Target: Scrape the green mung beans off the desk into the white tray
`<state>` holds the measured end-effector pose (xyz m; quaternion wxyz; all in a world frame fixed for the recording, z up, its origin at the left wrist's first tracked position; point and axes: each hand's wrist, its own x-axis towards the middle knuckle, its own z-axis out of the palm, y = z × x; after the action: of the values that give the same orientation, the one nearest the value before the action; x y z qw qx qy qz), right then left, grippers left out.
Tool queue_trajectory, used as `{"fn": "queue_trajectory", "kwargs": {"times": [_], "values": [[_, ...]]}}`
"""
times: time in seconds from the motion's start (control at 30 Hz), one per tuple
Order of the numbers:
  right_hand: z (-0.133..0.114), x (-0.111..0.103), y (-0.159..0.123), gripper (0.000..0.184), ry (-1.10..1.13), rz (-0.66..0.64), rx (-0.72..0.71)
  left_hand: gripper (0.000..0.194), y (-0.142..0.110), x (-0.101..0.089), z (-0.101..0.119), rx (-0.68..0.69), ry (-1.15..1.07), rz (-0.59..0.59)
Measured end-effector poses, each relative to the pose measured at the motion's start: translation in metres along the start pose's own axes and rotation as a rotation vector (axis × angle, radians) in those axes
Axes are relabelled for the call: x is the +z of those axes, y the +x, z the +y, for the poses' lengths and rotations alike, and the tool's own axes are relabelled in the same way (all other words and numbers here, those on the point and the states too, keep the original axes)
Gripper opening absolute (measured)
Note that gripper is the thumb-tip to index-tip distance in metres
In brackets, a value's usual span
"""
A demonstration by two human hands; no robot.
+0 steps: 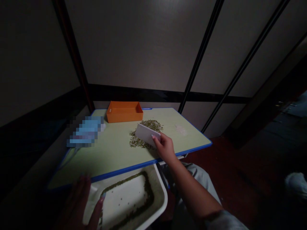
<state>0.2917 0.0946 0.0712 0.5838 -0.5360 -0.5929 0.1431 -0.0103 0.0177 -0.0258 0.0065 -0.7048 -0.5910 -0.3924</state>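
My right hand (165,147) grips a white flat scraper card (146,134) standing on edge in a scatter of small green beans (144,134) on the pale green table (115,153). Beans lie on both sides of the card. My left hand (80,204) holds the left rim of a white tray (158,191) kept just below the table's near blue edge, thumb over the rim. More green beans line the tray's inner border.
An orange open box (124,111) stands at the table's back. A blurred blue patch (85,131) lies at the left. A faint pale smudge (180,129) marks the right side. Dark-framed wall panels rise behind; dim floor lies to the right.
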Motion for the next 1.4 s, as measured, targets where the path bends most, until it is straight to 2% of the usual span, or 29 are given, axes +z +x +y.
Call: {"fn": "queue_trajectory", "kwargs": {"times": [0.1, 0.2, 0.33, 0.43, 0.53, 0.63, 0.77, 0.9, 1.07, 1.27, 1.4], "values": [[0.0, -0.001, 0.002, 0.021, 0.042, 0.005, -0.017, 0.07, 0.0, 0.001, -0.001, 0.05, 0.032, 0.013], [0.005, -0.012, 0.007, 0.019, 0.091, 0.061, -0.024, 0.07, 0.0, 0.002, 0.001, 0.051, 0.026, 0.013], [0.017, -0.041, 0.017, 0.021, 0.055, 0.182, -0.024, 0.069, -0.001, 0.001, 0.005, 0.039, 0.012, 0.016], [0.027, -0.065, 0.023, 0.028, 0.074, 0.225, -0.008, 0.068, 0.0, 0.0, 0.007, 0.051, 0.014, 0.029], [0.034, -0.084, 0.022, 0.036, 0.143, 0.232, 0.067, 0.067, 0.001, 0.001, 0.008, 0.077, 0.017, 0.055], [0.038, -0.093, 0.017, 0.042, 0.221, 0.2, 0.124, 0.068, 0.002, 0.001, 0.008, 0.087, 0.023, 0.044], [0.042, -0.095, 0.011, 0.042, 0.199, 0.144, 0.131, 0.068, 0.001, 0.0, 0.008, 0.075, 0.025, 0.047], [0.042, -0.093, 0.01, 0.039, 0.174, 0.143, 0.115, 0.069, 0.001, 0.0, 0.007, 0.026, 0.013, 0.015], [0.039, -0.09, 0.008, 0.037, 0.182, 0.132, 0.112, 0.069, 0.001, 0.001, 0.008, 0.043, 0.008, 0.026], [0.028, -0.08, -0.01, 0.034, 0.17, 0.173, 0.138, 0.067, 0.001, 0.0, 0.009, 0.065, 0.04, 0.037], [0.017, -0.067, -0.029, 0.029, 0.13, 0.233, 0.153, 0.068, 0.003, -0.002, 0.015, 0.022, 0.047, 0.01]]}}
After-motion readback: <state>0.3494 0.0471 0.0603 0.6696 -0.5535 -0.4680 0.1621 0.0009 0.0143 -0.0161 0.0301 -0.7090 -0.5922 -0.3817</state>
